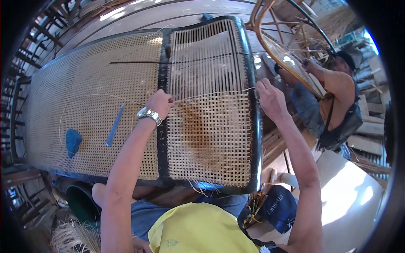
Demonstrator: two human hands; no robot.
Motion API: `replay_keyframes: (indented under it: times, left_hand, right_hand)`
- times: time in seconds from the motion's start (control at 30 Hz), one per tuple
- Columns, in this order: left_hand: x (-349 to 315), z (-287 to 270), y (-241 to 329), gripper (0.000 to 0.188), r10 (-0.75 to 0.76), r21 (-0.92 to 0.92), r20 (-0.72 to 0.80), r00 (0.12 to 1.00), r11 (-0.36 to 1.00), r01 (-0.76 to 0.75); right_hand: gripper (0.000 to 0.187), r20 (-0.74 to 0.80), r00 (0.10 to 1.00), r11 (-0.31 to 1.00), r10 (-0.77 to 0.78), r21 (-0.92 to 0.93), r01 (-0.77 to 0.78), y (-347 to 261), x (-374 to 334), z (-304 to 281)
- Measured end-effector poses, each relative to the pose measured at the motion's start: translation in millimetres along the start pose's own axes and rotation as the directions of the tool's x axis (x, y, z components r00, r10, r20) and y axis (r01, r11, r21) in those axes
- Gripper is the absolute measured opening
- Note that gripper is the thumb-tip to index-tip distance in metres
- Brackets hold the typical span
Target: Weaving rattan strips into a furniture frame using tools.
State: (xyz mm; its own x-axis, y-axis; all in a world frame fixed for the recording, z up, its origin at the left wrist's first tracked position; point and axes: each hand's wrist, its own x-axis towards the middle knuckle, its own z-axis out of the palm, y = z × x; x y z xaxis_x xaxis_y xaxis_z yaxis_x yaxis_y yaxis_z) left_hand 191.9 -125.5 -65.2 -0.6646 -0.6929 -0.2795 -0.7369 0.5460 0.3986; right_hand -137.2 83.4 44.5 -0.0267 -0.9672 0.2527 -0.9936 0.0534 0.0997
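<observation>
A dark-framed cane seat panel (202, 145) lies in front of me, its nearer part woven in an open mesh and its farther part strung only with lengthwise strands (202, 78). A thin pale cane strand (211, 97) runs across the panel between my hands. My left hand (159, 103), a metal watch on its wrist, is closed on the strand beside the dark middle bar (162, 139). Just past the right rail (255, 126), my right hand (271, 99) pinches the strand's other end. A thin dark rod (139, 63) reaches across the lengthwise strands beyond my hands.
On the finished left mesh (97, 80) lie a slim blue blade-like tool (115, 125) and a blue lump (73, 142). A dark green bucket (82, 202) and loose fibres (76, 238) are at lower left. A blue cap (276, 208) lies right of my lap. Another person (337, 90) sits at right, near a bent cane frame (287, 67).
</observation>
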Motion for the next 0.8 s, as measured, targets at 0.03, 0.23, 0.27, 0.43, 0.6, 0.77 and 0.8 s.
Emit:
replay_keyframes:
  times: [0.03, 0.23, 0.27, 0.43, 0.6, 0.77, 0.8]
  left_hand:
    - [2, 5, -5, 0.02, 0.011, 0.029, -0.052, 0.999, 1.0, -0.01]
    - [10, 22, -23, 0.017, 0.049, -0.209, -0.165, 0.985, 0.974, -0.084]
    - [12, 23, -23, 0.018, 0.124, -0.186, -0.211, 0.97, 0.969, -0.164]
    - [15, 29, -4, 0.02, 0.126, -0.259, -0.184, 0.975, 0.95, -0.172]
    - [16, 34, -1, 0.025, 0.097, -0.242, -0.264, 0.96, 0.956, -0.163]
    - [23, 4, 91, 0.037, -0.018, -0.498, -0.302, 0.953, 0.855, -0.142]
    - [25, 4, 111, 0.037, 0.023, -0.583, -0.26, 0.965, 0.793, -0.175]
  right_hand:
    - [0.01, -0.031, 0.999, 0.997, 0.013, 0.08, -0.011, -3, 3, -1]
    - [0.004, -0.04, 0.999, 0.988, 0.03, 0.155, -0.024, 18, -8, 7]
    - [0.004, -0.079, 0.994, 0.981, 0.081, 0.181, -0.066, 28, -14, 5]
    - [0.01, 0.005, 0.987, 0.98, 0.158, 0.12, -0.158, 38, -31, -12]
    - [0.016, -0.203, 0.968, 0.986, 0.145, -0.055, -0.159, 31, -20, 11]
    - [0.017, -0.249, 0.92, 0.953, 0.302, 0.057, -0.297, 12, -3, 18]
    - [0.017, -0.248, 0.92, 0.952, 0.304, 0.055, -0.3, 5, -1, 16]
